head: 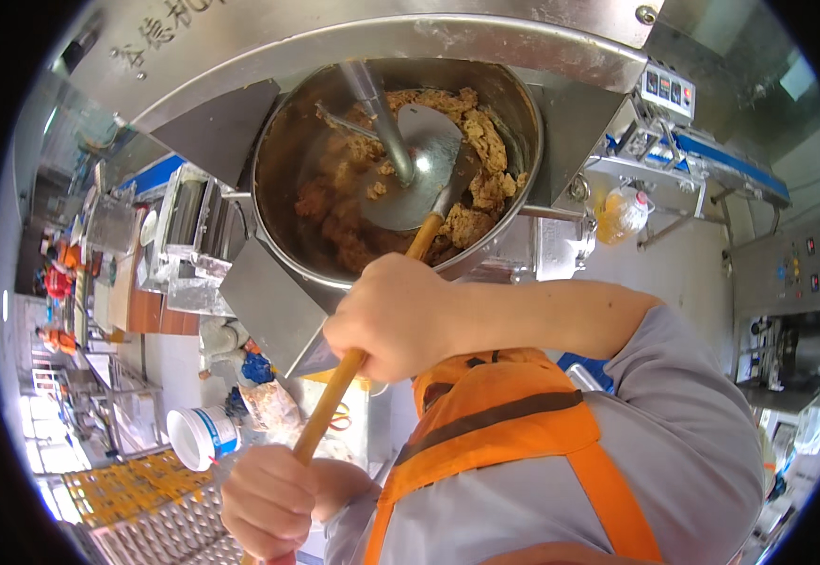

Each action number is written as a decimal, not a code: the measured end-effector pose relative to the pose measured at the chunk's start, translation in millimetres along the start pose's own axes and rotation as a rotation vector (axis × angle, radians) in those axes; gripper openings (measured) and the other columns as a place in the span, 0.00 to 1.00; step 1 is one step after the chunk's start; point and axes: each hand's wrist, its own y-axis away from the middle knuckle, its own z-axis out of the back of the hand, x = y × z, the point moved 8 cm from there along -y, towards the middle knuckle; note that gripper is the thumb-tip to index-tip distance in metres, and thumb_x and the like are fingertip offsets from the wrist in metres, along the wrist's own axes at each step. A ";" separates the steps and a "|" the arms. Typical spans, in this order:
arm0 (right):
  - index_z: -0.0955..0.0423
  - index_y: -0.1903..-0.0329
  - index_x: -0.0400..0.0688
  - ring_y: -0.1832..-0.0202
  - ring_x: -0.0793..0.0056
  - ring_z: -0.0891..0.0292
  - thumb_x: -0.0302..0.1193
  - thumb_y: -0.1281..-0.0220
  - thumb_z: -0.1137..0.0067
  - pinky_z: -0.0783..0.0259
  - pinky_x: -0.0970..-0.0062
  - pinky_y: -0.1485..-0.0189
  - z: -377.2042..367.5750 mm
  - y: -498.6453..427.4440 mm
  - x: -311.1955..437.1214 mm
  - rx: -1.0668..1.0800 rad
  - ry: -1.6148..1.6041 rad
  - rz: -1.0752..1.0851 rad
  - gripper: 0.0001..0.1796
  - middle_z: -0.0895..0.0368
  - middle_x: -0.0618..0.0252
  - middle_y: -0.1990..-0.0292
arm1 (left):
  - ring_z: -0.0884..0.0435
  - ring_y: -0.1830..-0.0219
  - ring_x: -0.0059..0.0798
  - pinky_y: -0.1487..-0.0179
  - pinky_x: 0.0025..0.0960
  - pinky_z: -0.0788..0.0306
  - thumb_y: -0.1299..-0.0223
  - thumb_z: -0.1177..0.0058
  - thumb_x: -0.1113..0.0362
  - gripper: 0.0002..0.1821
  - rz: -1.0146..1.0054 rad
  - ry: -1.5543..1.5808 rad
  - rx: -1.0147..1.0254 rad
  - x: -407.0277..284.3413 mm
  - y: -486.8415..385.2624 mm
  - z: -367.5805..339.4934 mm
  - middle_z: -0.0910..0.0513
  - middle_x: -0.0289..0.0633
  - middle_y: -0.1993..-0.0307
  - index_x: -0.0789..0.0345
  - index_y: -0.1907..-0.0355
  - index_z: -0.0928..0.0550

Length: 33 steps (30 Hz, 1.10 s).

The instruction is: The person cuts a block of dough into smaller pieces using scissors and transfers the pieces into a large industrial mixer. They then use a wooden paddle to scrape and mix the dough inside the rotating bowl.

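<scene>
My right hand (395,318) is wrapped around the upper part of a wooden handle (332,406). Lower on the same handle, my left hand (268,501) grips it near the bottom of the view. The handle slants over the rim of a round steel mixing bowl (538,141) and ends in a metal socket (442,201) inside. A shiny rounded metal plate (420,166) lies beside the socket; whether the two are joined, I cannot tell. A steel mixer shaft (385,131) reaches down over the plate. Clumpy brown-yellow mixture (484,141) lines the bowl, partly hazy at the left.
Machine housing (410,32) arches behind the bowl, with grey metal panels (572,138) beside it. Right stand an oil jug (622,214) and a control cabinet (784,282). Left are a roller machine (198,212), a white bucket (201,438), yellow crates (134,487) and distant people (60,272).
</scene>
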 end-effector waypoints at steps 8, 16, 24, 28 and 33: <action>0.28 0.79 0.53 0.74 0.72 0.25 0.37 0.55 0.27 0.34 0.68 0.69 2.4 37.3 77.8 -0.423 0.119 0.453 0.14 0.28 0.76 0.81 | 0.40 0.92 0.12 0.83 0.21 0.49 0.27 0.43 0.59 0.30 -0.193 0.072 -0.140 -58.8 9.2 -36.3 0.36 0.24 0.92 0.53 0.88 0.40; 0.34 0.82 0.53 0.76 0.72 0.33 0.34 0.56 0.27 0.40 0.67 0.70 -49.2 54.2 83.9 -0.690 0.316 0.473 0.19 0.34 0.76 0.82 | 0.39 0.90 0.15 0.78 0.25 0.39 0.27 0.42 0.55 0.30 -0.205 -0.120 -0.340 -68.4 128.5 -25.9 0.37 0.23 0.91 0.54 0.87 0.38; 0.38 0.85 0.50 0.78 0.66 0.35 0.27 0.54 0.31 0.41 0.65 0.69 -62.2 44.0 124.4 -0.709 0.445 0.548 0.20 0.35 0.71 0.83 | 0.32 0.86 0.26 0.70 0.36 0.23 0.23 0.46 0.49 0.30 -0.278 -0.333 -0.311 -102.4 188.0 -38.1 0.30 0.30 0.87 0.60 0.84 0.31; 0.37 0.86 0.50 0.77 0.64 0.34 0.26 0.55 0.31 0.41 0.64 0.69 -59.9 47.7 133.9 -0.864 0.485 0.529 0.20 0.35 0.70 0.84 | 0.34 0.85 0.26 0.71 0.35 0.26 0.21 0.50 0.52 0.28 -0.333 -0.320 -0.144 -116.1 159.4 -49.1 0.32 0.30 0.87 0.61 0.82 0.34; 0.40 0.84 0.48 0.76 0.60 0.35 0.24 0.55 0.32 0.41 0.63 0.68 -75.2 37.2 132.4 -0.677 0.346 0.587 0.21 0.36 0.67 0.83 | 0.43 0.85 0.26 0.74 0.32 0.41 0.21 0.52 0.53 0.27 -0.219 -0.340 -0.295 -103.4 155.9 -45.9 0.40 0.29 0.86 0.58 0.79 0.41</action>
